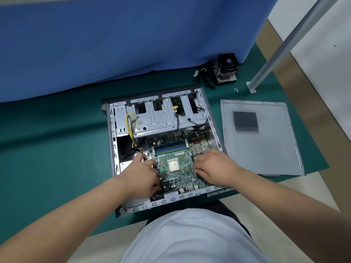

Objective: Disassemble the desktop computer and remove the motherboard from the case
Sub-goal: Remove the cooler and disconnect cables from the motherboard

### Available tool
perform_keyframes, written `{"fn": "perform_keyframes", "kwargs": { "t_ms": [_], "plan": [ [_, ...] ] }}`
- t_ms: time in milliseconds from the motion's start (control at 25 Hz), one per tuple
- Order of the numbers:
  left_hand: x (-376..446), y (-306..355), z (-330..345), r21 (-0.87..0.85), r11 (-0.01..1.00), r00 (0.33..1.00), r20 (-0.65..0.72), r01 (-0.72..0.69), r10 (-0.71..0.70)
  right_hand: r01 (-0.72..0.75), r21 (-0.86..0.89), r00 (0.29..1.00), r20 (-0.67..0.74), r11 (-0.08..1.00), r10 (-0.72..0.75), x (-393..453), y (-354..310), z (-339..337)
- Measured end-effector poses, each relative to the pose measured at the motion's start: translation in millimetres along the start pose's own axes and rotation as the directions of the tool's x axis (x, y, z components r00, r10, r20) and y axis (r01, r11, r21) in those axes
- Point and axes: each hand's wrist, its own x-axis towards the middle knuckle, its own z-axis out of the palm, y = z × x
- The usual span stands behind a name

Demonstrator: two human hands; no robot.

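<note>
Inside open case (112, 133), both hands on mobo (177, 174) edges, left hand (144, 175) & right hand (212, 168) fingertips hidden, grip unclear

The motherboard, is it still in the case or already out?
In. The motherboard lies flat inside the open case, with the left hand and right hand on its two sides.

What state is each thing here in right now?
Case: lying on its side, open.
Side panel: off, flat on the mat beside the case.
Motherboard: inside the case, processor bare.
Cooler: removed, standing on the mat.
Left hand: on the motherboard's left edge.
Right hand: on its right edge.
</note>
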Motion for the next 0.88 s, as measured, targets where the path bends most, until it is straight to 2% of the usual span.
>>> {"fn": "perform_keyframes", "kwargs": {
  "t_ms": [80,160,240,360,440,480,560,640,680,800,880],
  "plan": [
    [1,1,-5,-0.014,1.000,0.998,0.064,0.001,0.000,-0.098,0.206,0.967,0.250,0.974,0.044,3,-17,0],
    [2,1,-14,-0.041,0.999,0.990,0.139,-0.008,0.013,-0.238,0.330,0.894,0.442,0.913,0.073,10,-28,-1],
    [5,0,-24,-0.089,0.996,0.970,0.240,-0.014,0.035,-0.297,0.359,0.852,0.519,0.885,0.075,16,-34,-2],
    [7,-6,-32,-0.149,0.988,0.938,0.337,-0.034,0.083,-0.330,0.377,0.853,0.512,0.865,0.102,12,-36,-1],
    [7,-10,-31,-0.208,0.977,0.936,0.334,-0.040,0.109,-0.298,0.367,0.895,0.427,0.881,0.125,5,-35,-6],
    [5,-13,-30,-0.242,0.969,0.940,0.319,-0.042,0.121,-0.254,0.343,0.935,0.325,0.904,0.140,2,-32,-9],
    [5,-16,-27,-0.310,0.950,0.945,0.298,-0.037,0.134,-0.146,0.248,0.989,0.001,0.958,0.150,-2,-22,-15],
    [6,-16,-24,-0.351,0.936,0.958,0.255,-0.036,0.133,-0.147,0.092,0.942,-0.291,0.985,0.168,-1,-4,-23],
    [5,-15,-22,-0.368,0.929,0.970,0.210,-0.038,0.123,-0.203,0.045,0.909,-0.364,0.978,0.206,0,6,-25],
    [1,-12,-16,-0.403,0.915,0.993,0.088,-0.032,0.074,-0.322,0.066,0.867,-0.380,0.945,0.322,3,22,-22],
    [-1,-12,-19,-0.414,0.910,0.990,0.122,-0.017,0.074,-0.307,0.101,0.873,-0.366,0.946,0.322,4,25,-15]
  ]
}}
